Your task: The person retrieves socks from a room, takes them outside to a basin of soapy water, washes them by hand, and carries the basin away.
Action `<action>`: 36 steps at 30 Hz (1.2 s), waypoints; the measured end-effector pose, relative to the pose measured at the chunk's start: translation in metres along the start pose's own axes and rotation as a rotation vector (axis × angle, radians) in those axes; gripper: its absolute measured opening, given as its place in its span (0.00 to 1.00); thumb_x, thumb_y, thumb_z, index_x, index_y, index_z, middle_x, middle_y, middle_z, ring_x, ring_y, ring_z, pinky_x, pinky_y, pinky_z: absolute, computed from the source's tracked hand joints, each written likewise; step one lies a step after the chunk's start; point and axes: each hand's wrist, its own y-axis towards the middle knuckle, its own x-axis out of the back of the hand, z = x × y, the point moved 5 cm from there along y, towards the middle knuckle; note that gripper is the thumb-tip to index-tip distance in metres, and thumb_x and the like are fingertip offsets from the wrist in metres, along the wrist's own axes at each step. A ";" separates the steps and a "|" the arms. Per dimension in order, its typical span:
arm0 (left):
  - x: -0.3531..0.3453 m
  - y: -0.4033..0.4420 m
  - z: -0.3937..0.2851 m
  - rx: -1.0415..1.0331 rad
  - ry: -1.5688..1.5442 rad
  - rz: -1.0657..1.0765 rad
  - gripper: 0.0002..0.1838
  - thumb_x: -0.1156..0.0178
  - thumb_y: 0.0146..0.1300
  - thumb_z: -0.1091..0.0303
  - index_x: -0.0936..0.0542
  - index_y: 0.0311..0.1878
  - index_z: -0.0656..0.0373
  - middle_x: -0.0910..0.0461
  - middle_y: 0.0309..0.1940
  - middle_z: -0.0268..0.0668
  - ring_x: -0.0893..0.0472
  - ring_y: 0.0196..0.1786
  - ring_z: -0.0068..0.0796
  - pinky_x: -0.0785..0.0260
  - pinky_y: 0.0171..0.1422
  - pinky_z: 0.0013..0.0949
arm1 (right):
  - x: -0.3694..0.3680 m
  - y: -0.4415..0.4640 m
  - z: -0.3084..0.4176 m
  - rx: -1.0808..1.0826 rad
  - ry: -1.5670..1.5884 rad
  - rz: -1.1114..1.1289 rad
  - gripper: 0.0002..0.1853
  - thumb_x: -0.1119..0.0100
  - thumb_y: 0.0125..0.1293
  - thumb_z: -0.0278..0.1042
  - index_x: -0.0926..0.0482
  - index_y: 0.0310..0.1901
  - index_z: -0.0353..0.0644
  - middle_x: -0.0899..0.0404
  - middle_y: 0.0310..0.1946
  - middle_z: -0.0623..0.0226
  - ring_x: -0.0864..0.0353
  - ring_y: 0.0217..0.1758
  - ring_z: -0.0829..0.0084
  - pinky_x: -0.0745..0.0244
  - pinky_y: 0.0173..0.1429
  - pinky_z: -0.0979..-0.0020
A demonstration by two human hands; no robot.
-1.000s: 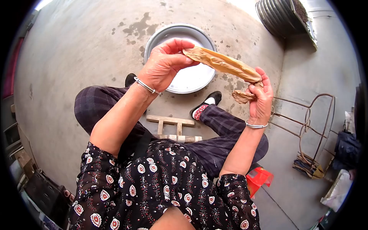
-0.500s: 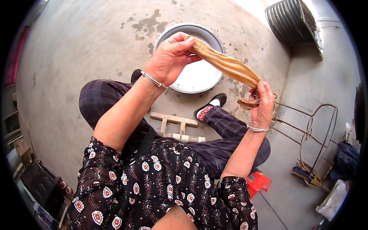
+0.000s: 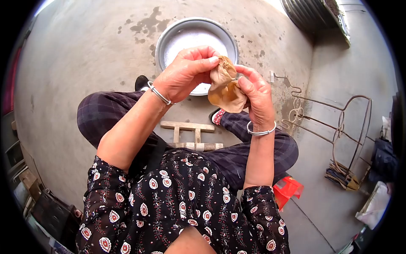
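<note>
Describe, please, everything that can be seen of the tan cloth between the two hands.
The tan cloth looks thin, soft and perhaps stretchy. It is crumpled: its upper part is gathered into small folds, and a wider, rounded part sags below. It hangs in the grip of the left hand at its top and the right hand at its right side, partly overlapping the grey basin in view.

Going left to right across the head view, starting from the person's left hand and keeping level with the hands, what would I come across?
Left hand → tan material → right hand → wire rack.
</note>
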 end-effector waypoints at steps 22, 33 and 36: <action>-0.001 0.000 0.002 -0.005 0.029 0.035 0.16 0.41 0.54 0.70 0.27 0.46 0.61 0.24 0.40 0.33 0.26 0.45 0.21 0.36 0.54 0.27 | 0.016 0.002 -0.007 0.023 0.180 0.006 0.02 0.45 0.58 0.26 0.26 0.31 0.38 0.23 0.26 0.71 0.26 0.26 0.85 0.30 0.33 0.83; -0.013 -0.002 0.004 0.062 0.084 0.135 0.16 0.42 0.53 0.70 0.27 0.45 0.62 0.24 0.37 0.31 0.27 0.41 0.18 0.37 0.51 0.24 | 0.007 0.001 -0.011 -0.017 0.134 0.088 0.09 0.40 0.58 0.29 0.24 0.38 0.34 0.21 0.32 0.67 0.23 0.33 0.82 0.27 0.40 0.81; -0.013 -0.003 0.004 0.050 0.120 0.112 0.16 0.42 0.53 0.69 0.27 0.45 0.62 0.25 0.36 0.30 0.27 0.41 0.18 0.37 0.51 0.23 | 0.007 0.000 -0.010 -0.034 0.139 0.113 0.09 0.40 0.58 0.29 0.23 0.37 0.33 0.21 0.31 0.67 0.24 0.32 0.82 0.27 0.39 0.81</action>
